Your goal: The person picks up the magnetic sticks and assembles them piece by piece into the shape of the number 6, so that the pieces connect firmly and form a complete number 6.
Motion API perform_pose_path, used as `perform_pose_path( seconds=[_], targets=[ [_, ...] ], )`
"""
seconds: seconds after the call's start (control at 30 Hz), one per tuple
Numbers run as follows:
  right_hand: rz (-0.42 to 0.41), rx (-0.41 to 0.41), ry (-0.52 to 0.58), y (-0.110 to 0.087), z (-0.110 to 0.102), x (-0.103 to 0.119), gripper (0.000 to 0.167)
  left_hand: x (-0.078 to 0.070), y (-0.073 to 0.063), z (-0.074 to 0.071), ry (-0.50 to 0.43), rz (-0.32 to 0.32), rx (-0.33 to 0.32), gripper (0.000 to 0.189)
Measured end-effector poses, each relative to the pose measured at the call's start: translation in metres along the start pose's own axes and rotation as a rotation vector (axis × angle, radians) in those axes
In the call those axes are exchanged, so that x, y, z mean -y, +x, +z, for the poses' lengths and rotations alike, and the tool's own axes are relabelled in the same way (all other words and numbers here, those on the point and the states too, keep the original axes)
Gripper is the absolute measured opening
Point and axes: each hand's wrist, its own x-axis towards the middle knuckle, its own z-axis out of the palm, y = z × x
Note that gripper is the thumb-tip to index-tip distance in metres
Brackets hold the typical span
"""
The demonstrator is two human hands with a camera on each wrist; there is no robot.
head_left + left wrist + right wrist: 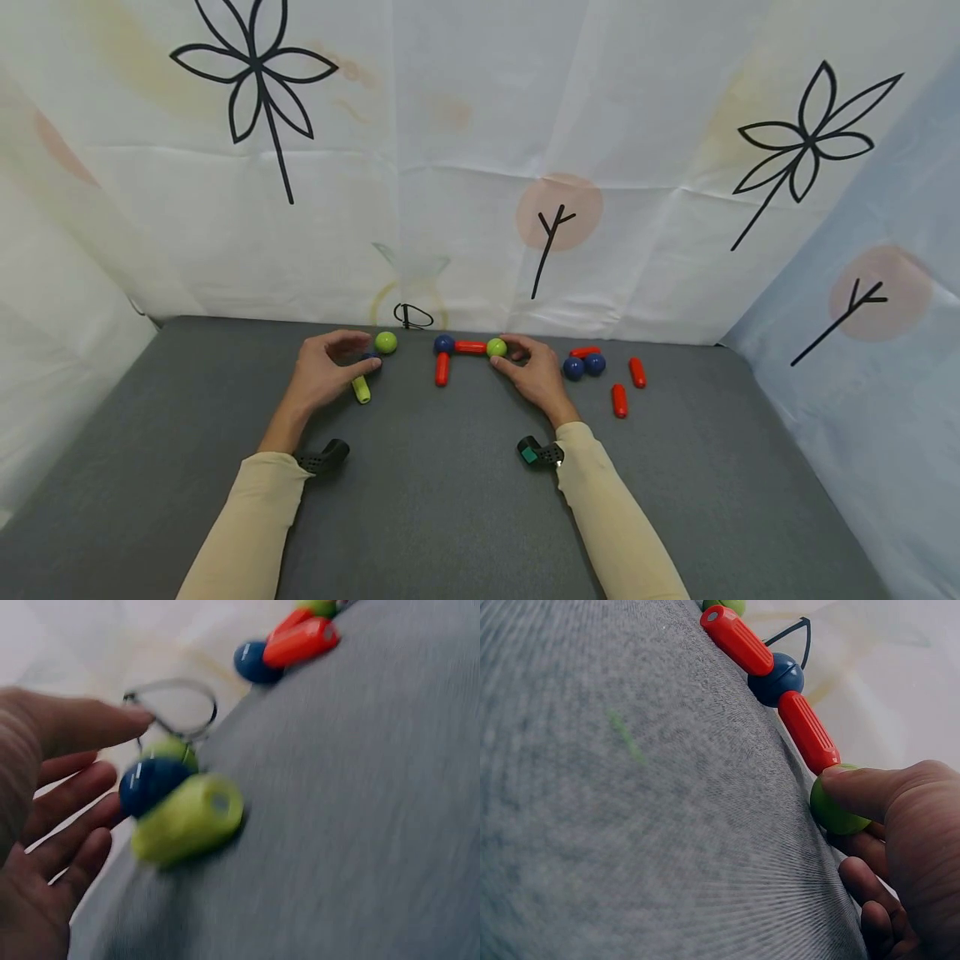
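Note:
My right hand pinches a green ball between thumb and fingers. That ball sits at the end of a red rod, which meets a dark blue ball. A second red rod points from the blue ball toward me. My left hand is spread beside another blue ball and a yellow-green rod, with thumb and fingers apart. The rod's open end shows a hole in the left wrist view. Just behind them lies a second green ball.
To the right of my right hand lie two loose blue balls with a red rod behind them. Two more red rods, one farther back and one nearer, lie beyond. A white patterned cloth hangs along the grey table's back edge.

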Motion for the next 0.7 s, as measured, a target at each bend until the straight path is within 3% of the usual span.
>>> perform_pose_path(
  seconds=[0.2, 0.43, 0.6, 0.7],
  targets=[
    [-0.003, -0.001, -0.004, 0.000, -0.001, 0.000, 0.042, 0.013, -0.002, -0.006, 0.032, -0.029, 0.101, 0.042],
    [-0.002, -0.001, -0.005, 0.000, 0.000, -0.001, 0.042, 0.014, -0.003, -0.007, 0.027, -0.035, 0.098, 0.042],
    [-0.012, -0.001, -0.003, -0.001, 0.000, -0.001, 0.041, 0.002, -0.001, -0.001, -0.015, -0.021, 0.091, 0.044],
    [-0.022, -0.004, 0.004, 0.000, -0.001, -0.001, 0.041, -0.012, 0.000, 0.010, -0.057, 0.005, 0.136, 0.042]
  ],
)
